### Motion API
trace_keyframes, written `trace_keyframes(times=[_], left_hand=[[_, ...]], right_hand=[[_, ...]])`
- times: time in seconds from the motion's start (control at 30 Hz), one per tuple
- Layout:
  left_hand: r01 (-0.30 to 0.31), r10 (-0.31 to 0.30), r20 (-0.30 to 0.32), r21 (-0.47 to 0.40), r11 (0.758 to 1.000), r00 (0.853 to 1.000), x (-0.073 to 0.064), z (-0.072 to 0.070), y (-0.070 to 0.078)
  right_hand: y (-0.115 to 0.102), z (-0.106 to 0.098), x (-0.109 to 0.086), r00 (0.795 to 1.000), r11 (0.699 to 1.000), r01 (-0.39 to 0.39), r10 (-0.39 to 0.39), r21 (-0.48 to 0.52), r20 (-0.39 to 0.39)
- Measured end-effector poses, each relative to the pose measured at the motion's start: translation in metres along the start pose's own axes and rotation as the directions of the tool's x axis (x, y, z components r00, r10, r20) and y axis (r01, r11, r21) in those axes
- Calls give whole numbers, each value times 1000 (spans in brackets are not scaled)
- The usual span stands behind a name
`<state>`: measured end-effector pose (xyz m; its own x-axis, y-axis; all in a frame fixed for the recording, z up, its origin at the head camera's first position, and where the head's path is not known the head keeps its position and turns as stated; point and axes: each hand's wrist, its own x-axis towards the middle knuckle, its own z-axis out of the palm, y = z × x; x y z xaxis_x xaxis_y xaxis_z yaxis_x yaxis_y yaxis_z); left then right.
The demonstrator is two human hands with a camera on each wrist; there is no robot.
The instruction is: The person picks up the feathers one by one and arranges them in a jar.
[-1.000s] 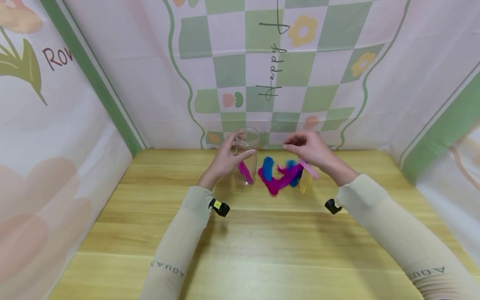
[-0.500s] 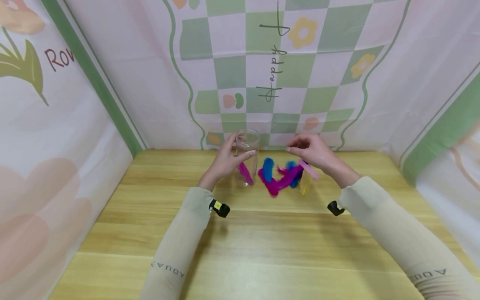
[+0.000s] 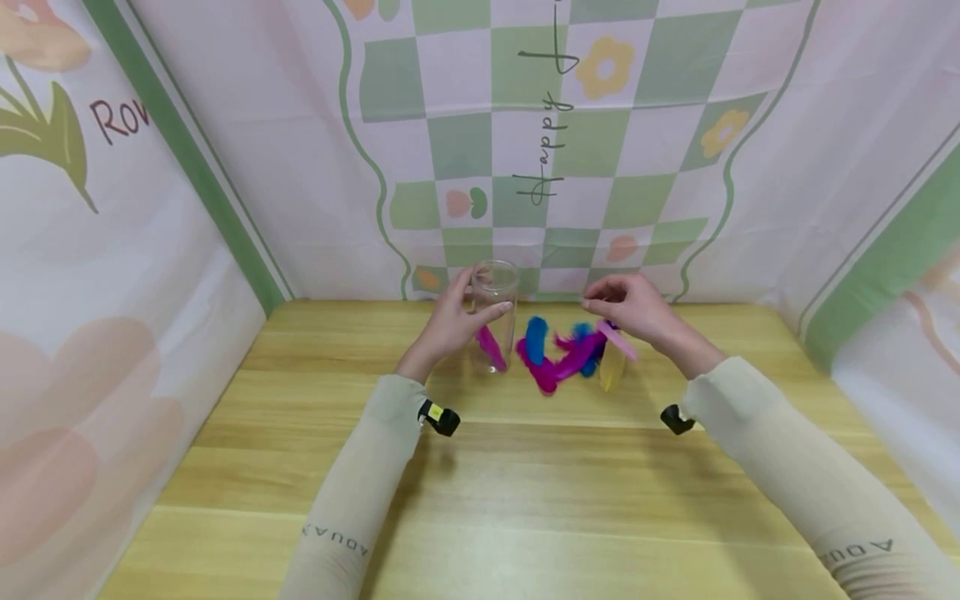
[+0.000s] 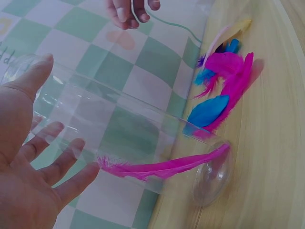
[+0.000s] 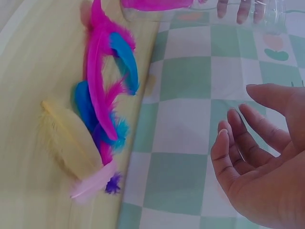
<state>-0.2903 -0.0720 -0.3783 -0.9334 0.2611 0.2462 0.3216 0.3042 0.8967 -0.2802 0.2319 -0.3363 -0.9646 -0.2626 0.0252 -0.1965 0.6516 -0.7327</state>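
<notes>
My left hand (image 3: 444,325) grips a tall clear glass (image 4: 128,129) from its left side, thumb across the front and fingers around behind. The glass stands upright near the back of the table, and one magenta feather (image 4: 162,168) leans inside it. To its right lies a loose pile of feathers: magenta ones (image 5: 96,71), blue ones (image 5: 126,59), a yellow one (image 5: 74,143), a pale pink one (image 5: 95,183) and a bit of purple (image 5: 113,183). Over the right end of this pile hovers my right hand (image 3: 637,310), fingers loosely bent, thumb apart from the index finger, holding nothing.
The wooden table (image 3: 495,492) ends at a back wall hung with green-and-white checked cloth (image 3: 517,125). Printed cloth also hangs at the left (image 3: 112,275) and right (image 3: 907,275) sides. A small black camera sits on each wrist.
My right hand has drifted slightly right and toward me, over the feather pile. The left hand, the glass and the feathers have stayed in place.
</notes>
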Motion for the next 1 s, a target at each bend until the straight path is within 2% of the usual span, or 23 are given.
trace_keyframes(times=[1.0], left_hand=[[16,-16,5,4,1000,1000,0,-1,0]], right_hand=[[24,2,5,999,999,-26,27,-43,20]])
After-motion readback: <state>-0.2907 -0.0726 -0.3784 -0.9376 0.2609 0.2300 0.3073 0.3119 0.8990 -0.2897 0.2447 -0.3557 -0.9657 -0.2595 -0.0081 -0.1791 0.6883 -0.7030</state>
